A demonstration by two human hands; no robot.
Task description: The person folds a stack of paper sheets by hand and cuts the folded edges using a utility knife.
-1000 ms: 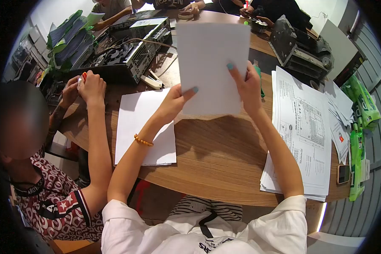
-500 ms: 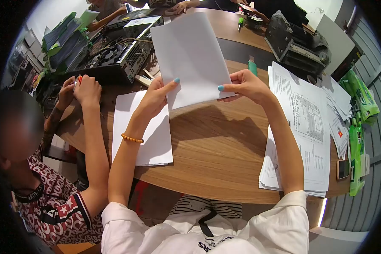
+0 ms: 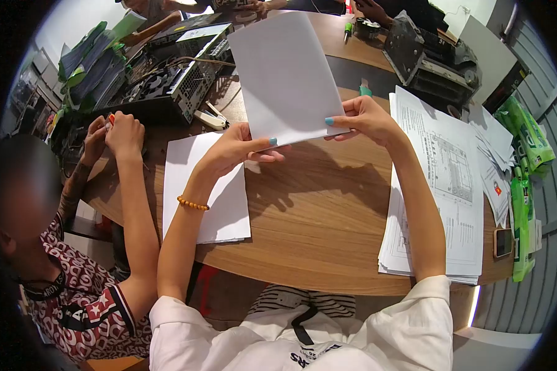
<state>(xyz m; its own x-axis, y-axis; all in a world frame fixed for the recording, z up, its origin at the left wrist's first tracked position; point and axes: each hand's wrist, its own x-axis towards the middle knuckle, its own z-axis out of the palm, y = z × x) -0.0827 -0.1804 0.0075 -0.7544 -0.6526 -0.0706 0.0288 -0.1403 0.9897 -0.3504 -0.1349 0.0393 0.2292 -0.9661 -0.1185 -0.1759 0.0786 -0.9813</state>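
Note:
A folded sheet of white paper (image 3: 288,80) is held up over the table between my two hands. My left hand (image 3: 244,148) pinches its lower left corner, thumb on the near face and fingers behind and below. At the lower right corner, my right hand (image 3: 362,123) grips it the same way. Below my left forearm lies a stack of blank-looking folded paper (image 3: 223,213). To the right, partly beneath my right forearm, is a thick pile of printed sheets (image 3: 445,179) with a diagram on top.
At left, a co-worker's hands (image 3: 120,133) hold a small orange-tipped thing beside an opened computer case (image 3: 167,80). Black metal equipment (image 3: 427,62) stands at back right. A phone (image 3: 502,242) and green packets (image 3: 523,216) lie at the right edge. A green-handled tool (image 3: 365,89) lies behind my right hand.
The folded paper has shifted slightly right and tilted. My left hand has slid right along its lower edge, its fingers now showing below. My right hand has moved slightly right.

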